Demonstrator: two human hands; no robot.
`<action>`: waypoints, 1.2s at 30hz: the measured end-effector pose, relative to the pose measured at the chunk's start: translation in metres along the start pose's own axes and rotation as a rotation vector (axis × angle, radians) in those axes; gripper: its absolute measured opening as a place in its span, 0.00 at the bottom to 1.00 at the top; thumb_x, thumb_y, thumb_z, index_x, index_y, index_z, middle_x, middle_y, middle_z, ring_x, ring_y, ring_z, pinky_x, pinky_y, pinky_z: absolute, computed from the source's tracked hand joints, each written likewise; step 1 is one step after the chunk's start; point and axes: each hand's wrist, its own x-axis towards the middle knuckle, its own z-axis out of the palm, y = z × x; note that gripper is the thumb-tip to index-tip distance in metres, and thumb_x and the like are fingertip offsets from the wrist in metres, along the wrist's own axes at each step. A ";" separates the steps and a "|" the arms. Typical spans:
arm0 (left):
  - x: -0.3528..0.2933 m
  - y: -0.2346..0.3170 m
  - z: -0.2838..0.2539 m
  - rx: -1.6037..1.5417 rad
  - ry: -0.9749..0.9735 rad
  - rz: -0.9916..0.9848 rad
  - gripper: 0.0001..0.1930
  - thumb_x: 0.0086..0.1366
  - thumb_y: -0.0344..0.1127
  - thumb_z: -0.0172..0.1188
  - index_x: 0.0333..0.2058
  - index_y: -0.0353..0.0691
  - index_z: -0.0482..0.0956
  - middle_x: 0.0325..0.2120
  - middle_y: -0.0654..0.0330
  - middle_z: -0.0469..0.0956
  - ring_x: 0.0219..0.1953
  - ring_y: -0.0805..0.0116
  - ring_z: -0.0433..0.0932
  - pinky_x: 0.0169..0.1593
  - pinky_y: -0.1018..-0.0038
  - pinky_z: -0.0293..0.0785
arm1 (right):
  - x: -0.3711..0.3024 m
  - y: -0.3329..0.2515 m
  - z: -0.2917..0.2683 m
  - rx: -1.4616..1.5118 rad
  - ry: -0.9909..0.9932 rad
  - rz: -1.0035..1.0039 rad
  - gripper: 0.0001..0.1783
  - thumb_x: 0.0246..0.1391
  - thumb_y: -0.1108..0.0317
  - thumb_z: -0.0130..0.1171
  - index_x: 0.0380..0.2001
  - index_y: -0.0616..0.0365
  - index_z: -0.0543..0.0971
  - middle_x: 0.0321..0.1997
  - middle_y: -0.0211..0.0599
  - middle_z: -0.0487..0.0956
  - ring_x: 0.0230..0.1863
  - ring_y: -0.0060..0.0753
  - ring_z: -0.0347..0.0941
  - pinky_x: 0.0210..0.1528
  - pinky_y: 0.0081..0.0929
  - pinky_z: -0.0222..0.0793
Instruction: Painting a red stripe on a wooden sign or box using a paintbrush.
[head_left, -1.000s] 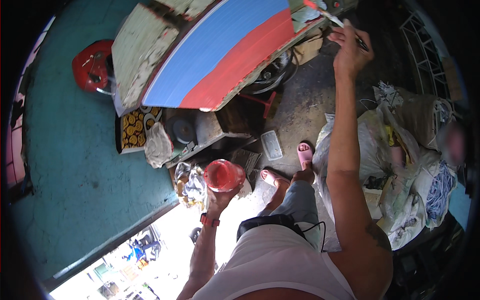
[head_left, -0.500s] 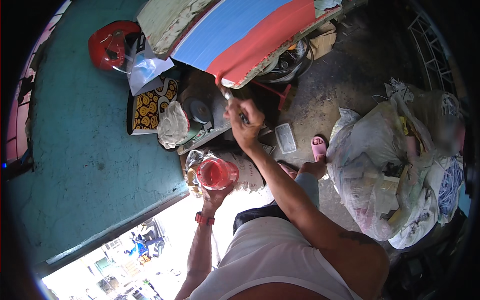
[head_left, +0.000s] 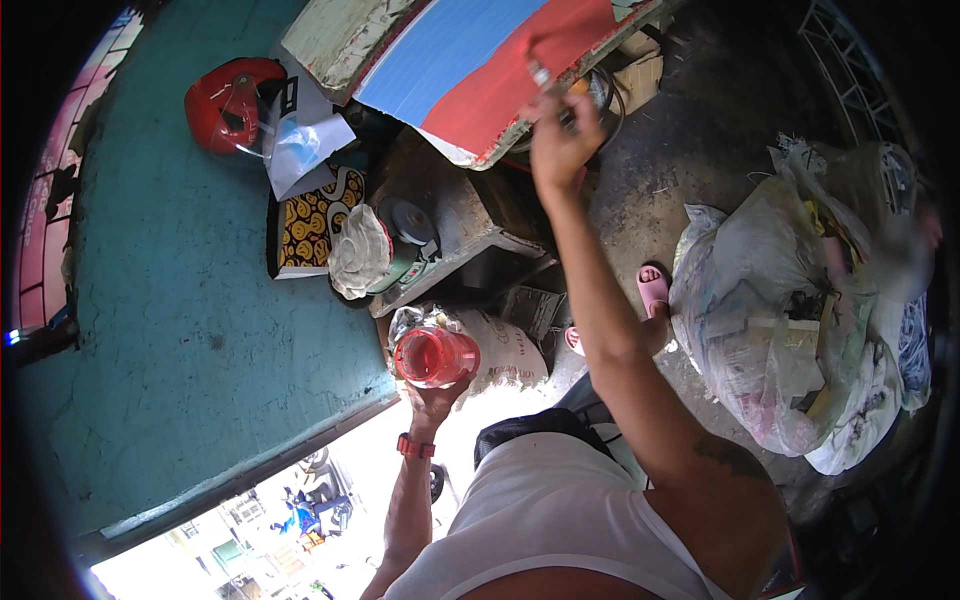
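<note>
In my left hand (head_left: 436, 398) is a clear jar of red paint (head_left: 437, 357), its wide mouth tipped toward me and its walls smeared red. My right hand (head_left: 562, 140) is closed around the handle of a paintbrush (head_left: 540, 75), which looks blurred. The brush's red-wet tip touches the red band of a painted board (head_left: 490, 105). A blue area fills the board's upper part beside the red, and a pale unpainted bit shows at its near left corner. Part of the brush handle is hidden by my fingers.
A teal wall (head_left: 200, 330) runs along the left, with a red helmet (head_left: 228, 105) against it. Under the board stands a cluttered wooden bench (head_left: 455, 250). A large clear bag of scraps (head_left: 760, 320) fills the right. My foot in a pink slipper (head_left: 653, 287) is on the floor.
My right hand and the brush have moved from the board's near left corner, up and right along the red band. The jar stays in my left hand, barely moved.
</note>
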 end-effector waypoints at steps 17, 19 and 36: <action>-0.005 0.003 -0.003 0.005 0.015 0.046 0.43 0.41 0.35 0.81 0.56 0.39 0.68 0.51 0.57 0.75 0.51 0.64 0.76 0.54 0.66 0.77 | 0.038 -0.004 -0.002 0.008 0.063 -0.137 0.05 0.58 0.78 0.56 0.30 0.68 0.71 0.28 0.40 0.77 0.25 0.29 0.77 0.29 0.30 0.80; -0.003 0.015 0.001 -0.034 -0.006 0.039 0.43 0.41 0.35 0.81 0.56 0.38 0.68 0.51 0.57 0.75 0.51 0.64 0.76 0.55 0.66 0.77 | -0.001 0.002 0.009 -0.065 0.042 -0.044 0.05 0.57 0.79 0.56 0.28 0.66 0.72 0.26 0.38 0.77 0.25 0.27 0.77 0.29 0.26 0.78; -0.019 0.031 0.007 -0.021 0.039 -0.065 0.45 0.40 0.36 0.81 0.57 0.38 0.66 0.52 0.55 0.74 0.53 0.63 0.75 0.55 0.64 0.76 | -0.021 -0.025 0.022 -0.020 0.018 -0.015 0.03 0.60 0.78 0.55 0.31 0.65 0.73 0.30 0.36 0.77 0.26 0.25 0.76 0.31 0.25 0.80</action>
